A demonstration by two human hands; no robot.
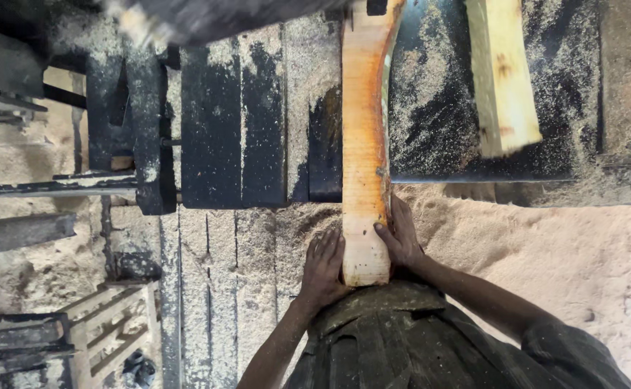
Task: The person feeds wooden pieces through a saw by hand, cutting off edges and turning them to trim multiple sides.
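- The long, curved, orange-yellow wooden slab point(364, 144) lies lengthwise on the dark, sawdust-covered metal machine table point(232, 130), running from the top edge of the view down to the person's body.
- The near end of the slab overhangs the table edge and is squarely cut, showing pale wood.
- The left hand point(324, 265) presses flat against the left side of the slab's near end. The fingers are extended and held close together, with the fingertips touching the wood.
- The right hand point(400, 234) wraps the right side of the same end. The thumb lies across the pale top face and the fingers curl around the slab's edge, so the hand clamps the wood.
- Both hands hold the slab between them, just in front of the person's dusty dark green shirt point(402, 338).
- A second, shorter pale yellow wooden block point(501, 75) rests on the table to the right of the slab, well apart from it and tilted slightly.
- Thick beige sawdust point(582, 259) covers the floor on the right below the table edge.
- A dusty slatted wooden frame point(110, 328) lies at lower left, well apart from both hands.
- A dark metal bracket assembly point(131, 115) stands at the left of the table.
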